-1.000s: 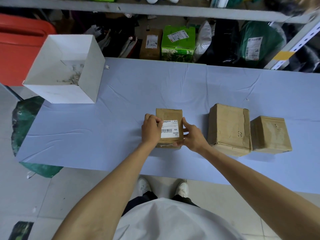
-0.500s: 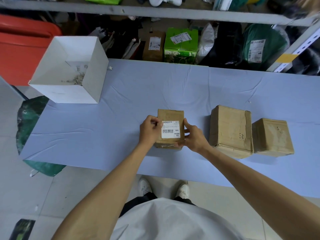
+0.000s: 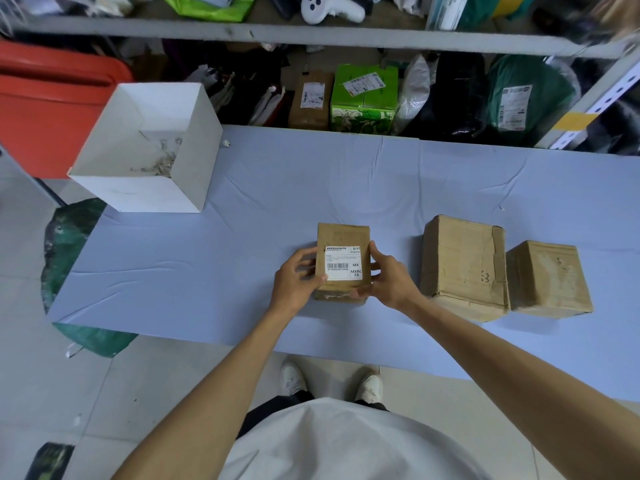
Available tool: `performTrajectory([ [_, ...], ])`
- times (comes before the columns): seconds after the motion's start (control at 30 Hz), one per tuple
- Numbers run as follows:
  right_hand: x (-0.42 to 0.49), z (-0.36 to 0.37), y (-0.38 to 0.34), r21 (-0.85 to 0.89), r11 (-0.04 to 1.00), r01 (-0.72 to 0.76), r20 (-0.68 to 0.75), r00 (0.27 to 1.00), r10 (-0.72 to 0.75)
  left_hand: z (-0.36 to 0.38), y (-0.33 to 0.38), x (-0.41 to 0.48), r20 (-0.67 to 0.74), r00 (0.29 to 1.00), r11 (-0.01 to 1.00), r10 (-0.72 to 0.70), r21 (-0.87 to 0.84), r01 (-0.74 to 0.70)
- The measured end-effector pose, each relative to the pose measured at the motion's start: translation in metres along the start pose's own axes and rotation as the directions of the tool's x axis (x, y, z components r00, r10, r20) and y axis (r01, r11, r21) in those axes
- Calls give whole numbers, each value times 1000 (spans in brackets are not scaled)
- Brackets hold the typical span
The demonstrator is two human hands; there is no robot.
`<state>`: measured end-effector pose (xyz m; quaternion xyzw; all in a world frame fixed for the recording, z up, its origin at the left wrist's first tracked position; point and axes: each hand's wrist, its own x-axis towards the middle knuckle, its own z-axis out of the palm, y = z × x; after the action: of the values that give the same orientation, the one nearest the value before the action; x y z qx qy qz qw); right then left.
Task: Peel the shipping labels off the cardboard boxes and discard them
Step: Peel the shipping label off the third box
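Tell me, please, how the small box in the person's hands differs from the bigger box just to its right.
The small box carries a white shipping label on top; the bigger box shows none, only a dark scribbled mark. The left hand and right hand grip the small box at its sides; the bigger box stands untouched. Both are worn brown cardboard on the blue cloth.

It was a parcel storeroom: labelled boxes point(image 3: 363, 98) and bagged parcels point(image 3: 547, 91) crowded the metal shelf point(image 3: 346, 38) behind the bench's point(image 3: 346, 188) far edge.
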<state>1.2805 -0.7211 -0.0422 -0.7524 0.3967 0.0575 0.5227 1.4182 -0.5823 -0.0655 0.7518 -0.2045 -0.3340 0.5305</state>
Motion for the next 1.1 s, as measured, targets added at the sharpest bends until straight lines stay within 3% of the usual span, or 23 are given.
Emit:
performTrajectory([
  [0.13, 1, 0, 0, 3, 1000, 2, -7, 1000, -2, 3, 5, 9, -59, 997, 994, 40, 101, -34],
  [0.3, 2, 1, 0, -8, 1000, -9, -10, 1000, 9, 9, 13, 21, -109, 994, 995, 7, 101, 4],
  [0.73, 0, -2, -2, -69, 996, 51, -11, 999, -52, 26, 22, 26, -176, 983, 927, 54, 374, 16],
  [1.1, 4, 0, -3, -100, 995, 23, -12, 1000, -24, 26, 23, 34, -128, 991, 880, 25, 473, 38],
])
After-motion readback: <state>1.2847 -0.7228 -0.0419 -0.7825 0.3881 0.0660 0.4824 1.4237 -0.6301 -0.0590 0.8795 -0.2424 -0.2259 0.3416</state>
